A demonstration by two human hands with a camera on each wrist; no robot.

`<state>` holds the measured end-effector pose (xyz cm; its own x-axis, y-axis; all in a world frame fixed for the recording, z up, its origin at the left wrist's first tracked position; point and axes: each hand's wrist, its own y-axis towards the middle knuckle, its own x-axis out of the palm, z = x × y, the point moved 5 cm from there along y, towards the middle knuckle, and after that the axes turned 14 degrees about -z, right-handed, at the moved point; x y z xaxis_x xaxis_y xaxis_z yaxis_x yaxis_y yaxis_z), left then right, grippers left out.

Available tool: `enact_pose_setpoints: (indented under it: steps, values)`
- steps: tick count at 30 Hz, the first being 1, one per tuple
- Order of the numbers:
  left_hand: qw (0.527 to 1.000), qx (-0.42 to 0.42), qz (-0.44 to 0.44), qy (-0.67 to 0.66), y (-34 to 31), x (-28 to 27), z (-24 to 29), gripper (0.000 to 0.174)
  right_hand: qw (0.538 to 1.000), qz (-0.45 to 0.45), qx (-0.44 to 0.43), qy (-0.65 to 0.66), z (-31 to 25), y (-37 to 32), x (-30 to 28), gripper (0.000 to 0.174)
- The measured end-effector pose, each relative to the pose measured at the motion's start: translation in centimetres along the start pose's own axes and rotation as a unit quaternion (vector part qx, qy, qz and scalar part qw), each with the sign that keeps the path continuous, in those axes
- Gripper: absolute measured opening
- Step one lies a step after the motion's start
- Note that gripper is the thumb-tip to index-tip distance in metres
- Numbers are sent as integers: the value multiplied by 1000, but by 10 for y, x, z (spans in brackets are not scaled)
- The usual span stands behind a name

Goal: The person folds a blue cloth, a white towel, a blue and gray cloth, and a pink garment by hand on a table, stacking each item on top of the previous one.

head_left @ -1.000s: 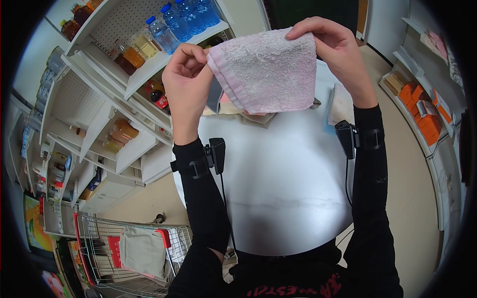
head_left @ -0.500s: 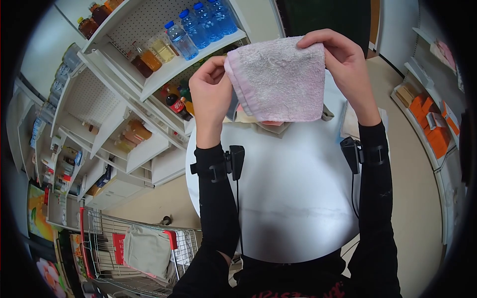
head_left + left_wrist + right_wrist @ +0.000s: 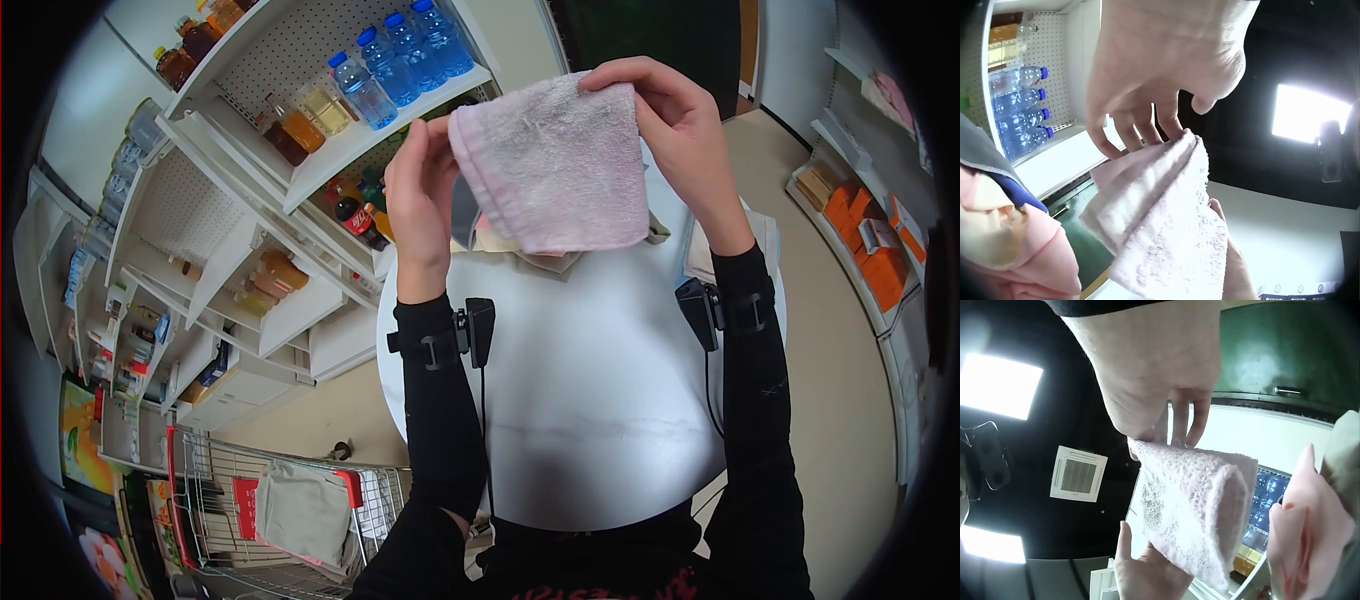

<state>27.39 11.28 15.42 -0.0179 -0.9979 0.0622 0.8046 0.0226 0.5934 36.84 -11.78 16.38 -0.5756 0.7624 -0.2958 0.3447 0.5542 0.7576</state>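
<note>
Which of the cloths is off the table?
The pink towel, held up by the left hand and right hand at its top corners. The pile behind it and the folded cloth lie on the white table.

A fisheye head camera looks steeply down past the raised left hand [image 3: 420, 200] and right hand [image 3: 670, 120] to the round table [image 3: 590, 400] below. Each wrist camera sits very close under its own hand, facing up toward the ceiling. All three views share the pink towel [image 3: 555, 165]. The blue-capped bottles [image 3: 400, 50] show in the head and left wrist views.
</note>
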Motion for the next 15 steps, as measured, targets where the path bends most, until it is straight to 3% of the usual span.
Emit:
enact_pose_setpoints:
  steps: [2,5,13,15]
  values:
    - [999,-8,-6,-33,1,0,-3,33,1000,1,1,-6,0,1,0,21]
    - [981,-27,33,191,0,4,0,38,1000,-19,18,-7,3,1,0,21]
    - [978,-58,75,185,-2,0,-1,34,995,-67,10,78,12,0,-9,19]
    - [977,-59,74,190,-2,-2,-3,34,997,-54,24,39,10,0,-5,20]
